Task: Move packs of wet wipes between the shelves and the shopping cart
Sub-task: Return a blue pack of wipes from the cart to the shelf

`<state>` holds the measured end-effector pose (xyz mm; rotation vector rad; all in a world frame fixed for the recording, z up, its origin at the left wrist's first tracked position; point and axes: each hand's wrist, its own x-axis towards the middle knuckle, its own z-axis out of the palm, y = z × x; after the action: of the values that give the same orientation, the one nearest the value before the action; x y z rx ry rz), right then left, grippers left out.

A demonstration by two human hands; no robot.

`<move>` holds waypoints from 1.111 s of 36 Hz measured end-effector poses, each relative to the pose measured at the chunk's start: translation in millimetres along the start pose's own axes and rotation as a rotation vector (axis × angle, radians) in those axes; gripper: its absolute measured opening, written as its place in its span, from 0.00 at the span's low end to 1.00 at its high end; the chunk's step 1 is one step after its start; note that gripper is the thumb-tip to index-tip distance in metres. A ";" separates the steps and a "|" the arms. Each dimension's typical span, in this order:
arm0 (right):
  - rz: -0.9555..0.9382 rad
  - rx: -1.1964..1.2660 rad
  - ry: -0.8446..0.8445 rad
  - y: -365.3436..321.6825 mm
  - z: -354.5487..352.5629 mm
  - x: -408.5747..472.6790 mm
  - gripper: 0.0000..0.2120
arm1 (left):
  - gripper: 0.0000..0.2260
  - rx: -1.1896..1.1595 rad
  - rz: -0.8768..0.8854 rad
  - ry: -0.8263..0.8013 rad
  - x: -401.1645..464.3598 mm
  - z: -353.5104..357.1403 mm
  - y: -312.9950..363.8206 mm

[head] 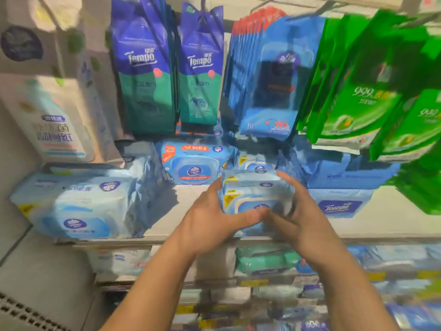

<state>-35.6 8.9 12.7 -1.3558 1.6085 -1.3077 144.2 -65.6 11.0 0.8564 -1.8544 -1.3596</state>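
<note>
Held item: light-blue pack of wet wipes [254,194], clasped between both hands above the front part of the white shelf [191,211]. Left hand [214,220] grips the pack's left side, thumb curled across its lower front. Right hand [303,218] grips the right side, fingers wrapped round the far edge, thumb meeting the left thumb under the label; some fingers blurred.

Directly behind: a second light-blue pack [256,164] of the same design; whether the two touch cannot be told.

Same shelf, left: large pale-blue multipack [78,206], lying flat at the front edge. Back centre: bright-blue lidded pack [194,163]. Right: blue Tempo pack [340,204].

Hanging above: purple-and-teal Tempo pouches [148,68], blue sachets [269,80], green sachets [365,91], in rows left to right.

Far left: white box with bottle picture [55,120], upright.

Lower shelves: mint-green packs [265,260] and further blue packs, blurred
</note>
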 end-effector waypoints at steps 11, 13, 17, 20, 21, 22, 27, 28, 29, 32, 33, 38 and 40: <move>0.039 -0.124 0.063 4.0 -3.8 21.1 0.33 | 0.28 0.024 -0.002 -0.064 35.9 0.1 -17.1; 0.032 -0.090 0.045 9.8 -4.4 31.0 0.31 | 0.30 0.063 -0.010 -0.055 41.7 1.0 -18.4; -0.028 -0.025 0.013 18.8 0.0 47.1 0.30 | 0.32 0.110 -0.066 -0.043 53.2 4.0 -29.3; -0.024 -0.068 0.001 25.7 2.3 52.2 0.32 | 0.35 0.150 -0.104 -0.063 57.3 8.6 -37.0; -0.021 -0.157 0.025 30.2 2.4 54.3 0.32 | 0.35 0.173 -0.107 -0.069 58.0 9.9 -38.5; -0.014 -0.236 0.051 32.6 3.1 56.2 0.35 | 0.35 0.199 -0.108 -0.072 58.0 10.1 -40.1; -0.131 -0.632 0.044 36.8 2.0 57.7 0.41 | 0.33 0.352 -0.081 -0.092 55.6 5.5 -47.2; -0.226 -0.702 0.036 40.9 0.5 60.6 0.39 | 0.33 0.378 -0.079 -0.090 55.6 5.5 -47.7; -0.282 -0.755 0.027 40.6 -0.5 61.7 0.38 | 0.33 0.402 -0.074 -0.086 55.9 5.5 -48.9; -0.322 -0.850 -0.020 38.5 0.6 64.0 0.34 | 0.36 0.439 -0.062 -0.077 58.7 8.1 -50.5; -0.317 -0.880 -0.028 36.6 0.8 63.5 0.33 | 0.38 0.448 -0.065 -0.072 60.6 10.2 -50.8; -0.278 -0.996 -0.104 31.5 -2.7 71.0 0.34 | 0.36 0.424 -0.059 -0.048 69.3 21.2 -51.7; -0.259 -1.003 -0.097 31.1 -2.5 73.3 0.34 | 0.34 0.402 -0.027 -0.033 71.7 25.2 -51.2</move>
<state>-66.0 -61.8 -7.6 -2.2109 2.1734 -0.4870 89.5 -123.6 -34.3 1.0643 -2.1894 -1.0335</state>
